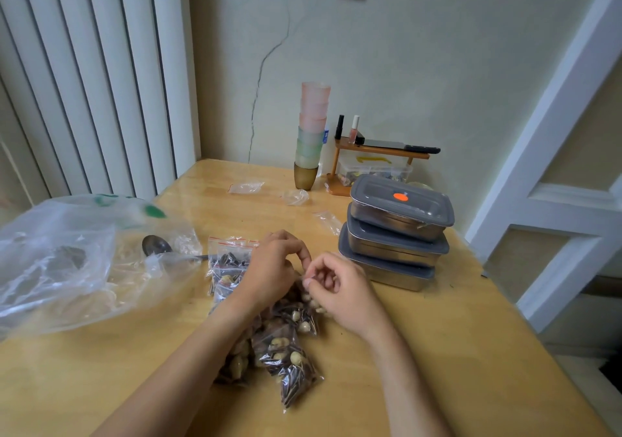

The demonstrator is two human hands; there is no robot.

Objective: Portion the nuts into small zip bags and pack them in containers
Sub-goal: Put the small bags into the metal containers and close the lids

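Several small zip bags filled with nuts [289,352] lie in a pile on the wooden table [437,352] in front of me. My left hand [272,268] and my right hand [340,288] meet over the pile, fingers curled, pinching the top edge of one small bag [304,297] that is mostly hidden under them. Another filled zip bag with a red strip [229,258] lies just left of my left hand. Three steel containers with grey lids [397,231] stand stacked to the right, closed.
A large, nearly empty clear plastic bag [67,261] lies at the left, with a metal spoon [158,246] beside it. Empty small bags [245,187] lie further back. Stacked plastic cups [311,136] and a small wooden shelf [380,153] stand against the wall.
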